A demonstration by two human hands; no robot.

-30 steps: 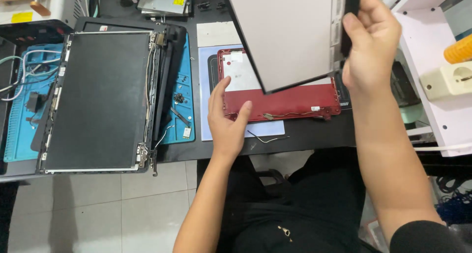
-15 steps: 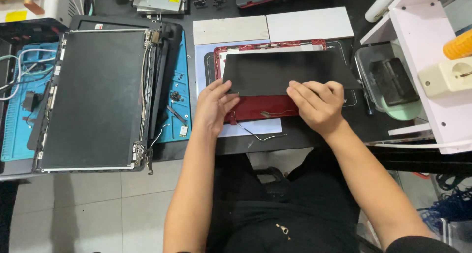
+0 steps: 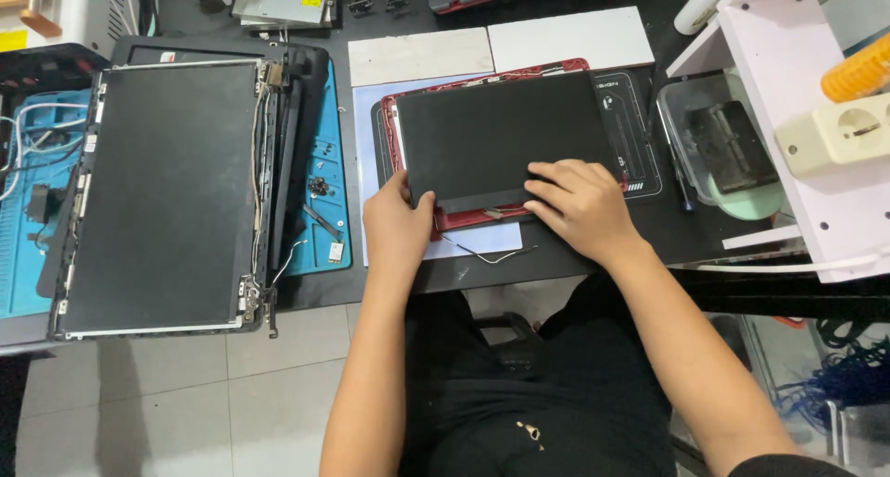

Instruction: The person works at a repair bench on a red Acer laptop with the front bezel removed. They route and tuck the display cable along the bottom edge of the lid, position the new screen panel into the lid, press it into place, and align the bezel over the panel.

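A dark laptop screen panel (image 3: 501, 134) lies flat on a red laptop lid shell (image 3: 464, 219) on the black workbench. My left hand (image 3: 397, 225) grips the panel's near left corner, thumb on top. My right hand (image 3: 579, 206) rests palm-down on the panel's near right edge, fingers spread flat and pressing it. A thin loose cable (image 3: 487, 253) trails from under the shell toward the bench's front edge.
A second opened laptop lid with its panel (image 3: 162, 194) lies on a blue mat (image 3: 324, 176) at left, small screws beside it. Two white boards (image 3: 501, 46) sit behind. A clear container (image 3: 728, 152) and white shelf (image 3: 816, 134) with a power strip stand at right.
One second ago my right hand held the panel up, pale back toward me. It has since been turned dark side up and laid on the red shell, both hands now at its near edge.
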